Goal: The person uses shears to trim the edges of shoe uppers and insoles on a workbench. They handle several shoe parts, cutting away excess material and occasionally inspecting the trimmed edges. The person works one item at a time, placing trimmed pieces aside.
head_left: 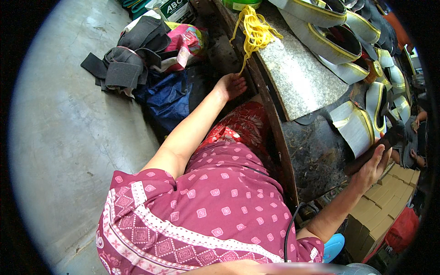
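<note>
My left hand (pixel 232 87) is beside the near left edge of the workbench, its fingers curled in around the hanging end of a yellow ribbon (pixel 256 31). The rest of that ribbon lies in a loose tangle on a speckled grey slab (pixel 306 87). Over at the right, my right hand (pixel 372 168) is closed round a dark hammer (pixel 364 158), partly covered by the fingers. Just past the hammer stands a grey shoe upper with yellow edging (pixel 354 127). More such grey uppers (pixel 337 43) are piled along the far side of the bench.
A dark, worn bench top (pixel 316 156) lies below the slab. Black fabric pieces (pixel 126 64) and a blue bag (pixel 167 98) sit on the floor at left. Cardboard boxes (pixel 382 201) stand at lower right. Another person's hand (pixel 419 118) shows at the far right.
</note>
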